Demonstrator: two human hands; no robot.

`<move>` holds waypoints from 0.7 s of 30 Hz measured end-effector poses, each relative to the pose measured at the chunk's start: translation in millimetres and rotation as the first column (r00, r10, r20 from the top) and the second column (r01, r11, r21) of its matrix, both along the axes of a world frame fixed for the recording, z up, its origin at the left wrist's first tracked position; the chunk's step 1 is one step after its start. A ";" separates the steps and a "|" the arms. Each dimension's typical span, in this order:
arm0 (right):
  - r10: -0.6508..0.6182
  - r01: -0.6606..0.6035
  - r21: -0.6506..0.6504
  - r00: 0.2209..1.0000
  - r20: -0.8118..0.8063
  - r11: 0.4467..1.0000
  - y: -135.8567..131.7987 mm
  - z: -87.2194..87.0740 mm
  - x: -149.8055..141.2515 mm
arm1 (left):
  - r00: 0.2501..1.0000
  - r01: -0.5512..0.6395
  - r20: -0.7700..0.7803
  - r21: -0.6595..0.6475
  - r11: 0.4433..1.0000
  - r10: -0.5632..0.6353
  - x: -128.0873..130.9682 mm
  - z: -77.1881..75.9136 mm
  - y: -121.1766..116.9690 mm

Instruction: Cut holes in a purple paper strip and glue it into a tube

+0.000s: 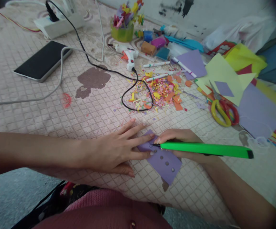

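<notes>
A small purple paper strip (pixel 164 167) lies at a slant on the tablecloth near the table's front edge. My left hand (pixel 118 149) rests flat with fingers spread, its fingertips pressing on the strip's left side. In my right hand (pixel 180 136) is a green box cutter (pixel 206 149) with a black end, held like a pen. Its dark tip touches the strip beside a small drawn circle. Several small round greyish spots run in a row down the strip; whether they are holes I cannot tell.
Coloured paper scraps (pixel 164 90) lie beyond my hands, near a white glue gun (pixel 129 58) with a looping black cord. Scissors (pixel 221 111) and paper sheets (pixel 259 108) are at right. A tub of paper flowers (pixel 122 33), a black tablet-like device (pixel 43 60) and a power strip (pixel 59 25) stand farther back.
</notes>
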State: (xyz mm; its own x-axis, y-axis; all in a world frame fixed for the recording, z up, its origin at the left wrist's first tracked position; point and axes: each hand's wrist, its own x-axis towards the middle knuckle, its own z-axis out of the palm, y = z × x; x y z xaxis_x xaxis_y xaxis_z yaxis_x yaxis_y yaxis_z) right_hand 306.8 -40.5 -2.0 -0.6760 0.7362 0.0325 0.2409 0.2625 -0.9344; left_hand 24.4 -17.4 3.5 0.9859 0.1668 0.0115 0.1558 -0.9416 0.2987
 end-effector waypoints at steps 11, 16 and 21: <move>-0.011 0.011 -0.004 1.000 0.003 1.000 -0.4 0.1 -1.2 | 1.000 -0.005 0.026 0.003 1.000 0.005 -0.7 -1.1 0.4; -0.005 0.005 0.005 1.000 0.009 1.000 -0.1 -0.9 -0.4 | 1.000 0.002 0.012 -0.002 1.000 -0.002 -1.1 -1.1 0.7; -0.006 0.005 0.023 1.000 0.023 1.000 -0.3 -0.5 -0.4 | 1.000 -0.012 0.008 0.026 1.000 0.011 -0.3 1.3 -0.2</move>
State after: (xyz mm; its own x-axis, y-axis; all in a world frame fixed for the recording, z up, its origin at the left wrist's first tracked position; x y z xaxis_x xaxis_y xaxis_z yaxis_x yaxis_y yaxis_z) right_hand 306.3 -40.8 -2.5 -0.6726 0.7392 0.0342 0.2638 0.2827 -0.9222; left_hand 24.1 -17.6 4.8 0.9838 0.1776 0.0239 0.1642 -0.9471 0.2756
